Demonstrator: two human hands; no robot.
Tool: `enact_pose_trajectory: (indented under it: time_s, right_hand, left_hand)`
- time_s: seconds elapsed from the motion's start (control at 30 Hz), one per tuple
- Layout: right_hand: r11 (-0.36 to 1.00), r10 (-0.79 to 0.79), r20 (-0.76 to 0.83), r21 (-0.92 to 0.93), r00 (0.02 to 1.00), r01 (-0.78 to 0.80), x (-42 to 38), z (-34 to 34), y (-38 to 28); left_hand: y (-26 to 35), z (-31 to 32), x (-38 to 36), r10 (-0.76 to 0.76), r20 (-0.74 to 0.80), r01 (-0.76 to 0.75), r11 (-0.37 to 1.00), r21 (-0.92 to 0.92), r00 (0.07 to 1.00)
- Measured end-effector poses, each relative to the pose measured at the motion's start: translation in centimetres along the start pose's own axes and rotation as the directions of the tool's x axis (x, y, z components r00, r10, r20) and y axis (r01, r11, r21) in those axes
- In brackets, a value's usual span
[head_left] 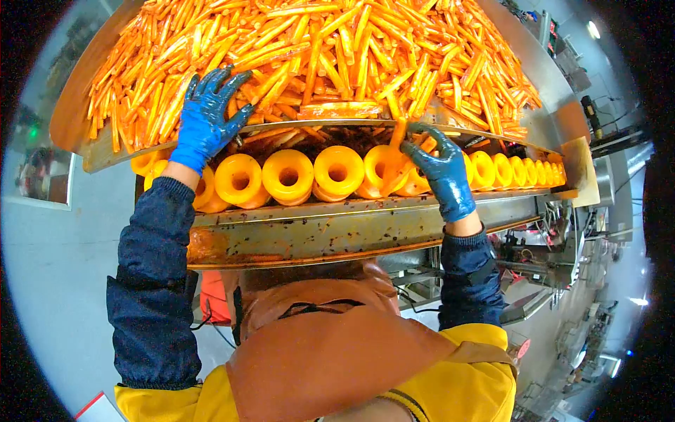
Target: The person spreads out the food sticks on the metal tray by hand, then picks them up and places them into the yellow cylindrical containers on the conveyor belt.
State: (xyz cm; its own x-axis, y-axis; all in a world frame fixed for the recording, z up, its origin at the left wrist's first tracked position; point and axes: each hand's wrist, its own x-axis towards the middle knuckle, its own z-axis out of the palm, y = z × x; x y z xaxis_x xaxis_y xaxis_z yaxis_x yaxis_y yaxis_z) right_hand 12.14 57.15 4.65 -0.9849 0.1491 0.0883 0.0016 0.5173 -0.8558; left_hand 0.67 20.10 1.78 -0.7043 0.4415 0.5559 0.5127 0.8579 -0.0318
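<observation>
A wide metal tray (70,119) fills the upper part of the frame, its rim curving from the upper left down across the centre to the right; heaped on it lies a dense pile of orange carrot sticks (337,49), pointing every way and reaching the front lip; just below the lip, across the middle of the frame, a row of orange cup-shaped holders (288,176) sits side by side on a stained metal rail (337,228), running from left of centre to the right edge, growing smaller there.
</observation>
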Motion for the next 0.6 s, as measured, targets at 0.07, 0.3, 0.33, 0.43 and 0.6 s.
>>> enact_pose_trajectory:
  time_s: [0.07,0.3,0.33,0.43,0.6]
  right_hand:
    - [0.989,-0.059,-0.041,0.13,0.997,0.064,-0.4,0.9,-1.2]
    - [0.929,-0.353,0.076,-0.087,0.933,0.359,-1.4,7.1,-0.9]
    - [0.929,-0.356,0.078,-0.085,0.931,0.362,-1.7,7.1,-0.9]
    - [0.905,-0.365,0.163,-0.169,0.917,0.39,-2.1,6.3,-1.6]
    - [0.908,-0.381,-0.013,-0.195,0.924,0.372,-1.9,5.1,-0.7]
  left_hand:
    - [0.1,0.0,-0.1,-0.003,-0.006,0.003,1.0,-0.006,1.0]
    - [-0.1,0.2,-0.1,0.006,0.009,-0.006,1.0,0.015,1.0]
    - [-0.2,0.2,0.0,0.003,0.016,-0.004,1.0,0.023,1.0]
    - [-0.1,-0.1,0.0,0.0,0.022,0.0,1.0,0.022,1.0]
    - [0.0,-0.1,-0.1,0.01,0.001,-0.01,1.0,0.014,1.0]
